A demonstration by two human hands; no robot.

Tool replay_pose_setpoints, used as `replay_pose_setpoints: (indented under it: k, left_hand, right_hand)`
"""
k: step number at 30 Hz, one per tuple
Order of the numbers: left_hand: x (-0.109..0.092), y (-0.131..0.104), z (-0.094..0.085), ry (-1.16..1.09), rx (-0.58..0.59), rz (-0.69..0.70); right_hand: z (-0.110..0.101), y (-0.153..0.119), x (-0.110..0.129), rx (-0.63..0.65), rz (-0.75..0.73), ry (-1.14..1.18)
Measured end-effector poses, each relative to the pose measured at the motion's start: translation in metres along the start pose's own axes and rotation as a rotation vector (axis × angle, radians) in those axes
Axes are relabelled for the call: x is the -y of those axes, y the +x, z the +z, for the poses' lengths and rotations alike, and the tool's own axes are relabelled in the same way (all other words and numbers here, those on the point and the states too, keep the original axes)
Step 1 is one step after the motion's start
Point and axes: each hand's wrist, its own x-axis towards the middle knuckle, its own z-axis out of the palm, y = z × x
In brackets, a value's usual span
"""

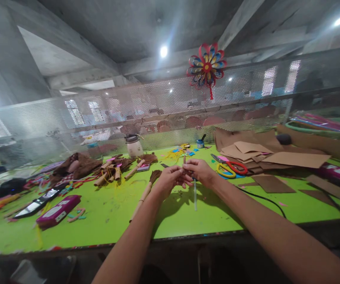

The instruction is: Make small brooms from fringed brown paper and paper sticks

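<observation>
My left hand (pixel 172 180) and my right hand (pixel 201 172) meet above the middle of the green table. Thumbs and fingertips of both pinch a small brown strip (pixel 184 159), probably paper, whose upper end sticks up between them; the rest is hidden by the fingers. Just below my right hand a translucent glue stick (pixel 195 197) points toward the table's front edge, its far end hidden. Beside my left forearm lies a rolled brown paper handle with a frayed, brush-like end (pixel 154 176), partly covered by the arm.
Yellow-handled scissors (pixel 226 170) and red-handled scissors (pixel 237 167) lie right, before stacked brown paper (pixel 294 158). A black cord (pixel 264 198) crosses there. Left are several paper rolls (pixel 107 175), a purple box (pixel 59 211) and a phone (pixel 39 203). A jar (pixel 134 146) stands behind.
</observation>
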Motion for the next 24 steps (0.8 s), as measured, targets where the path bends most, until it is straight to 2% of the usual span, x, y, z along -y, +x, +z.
replay_pose_setpoints:
  k: [10, 17, 24]
  left_hand:
    - [-0.0052, -0.0009, 0.0064, -0.024, -0.04, -0.036]
    - [-0.0036, 0.0001, 0.0028, 0.036, -0.048, -0.094]
    - [0.0006, 0.0013, 0.0015, 0.046, -0.064, -0.073]
  right_hand:
    - [0.0038, -0.0017, 0.0038, -0.069, -0.014, -0.076]
    - [0.0036, -0.0011, 0.002, -0.068, -0.056, -0.188]
    - [0.0035, -0.0002, 0.0006, -0.087, -0.051, -0.18]
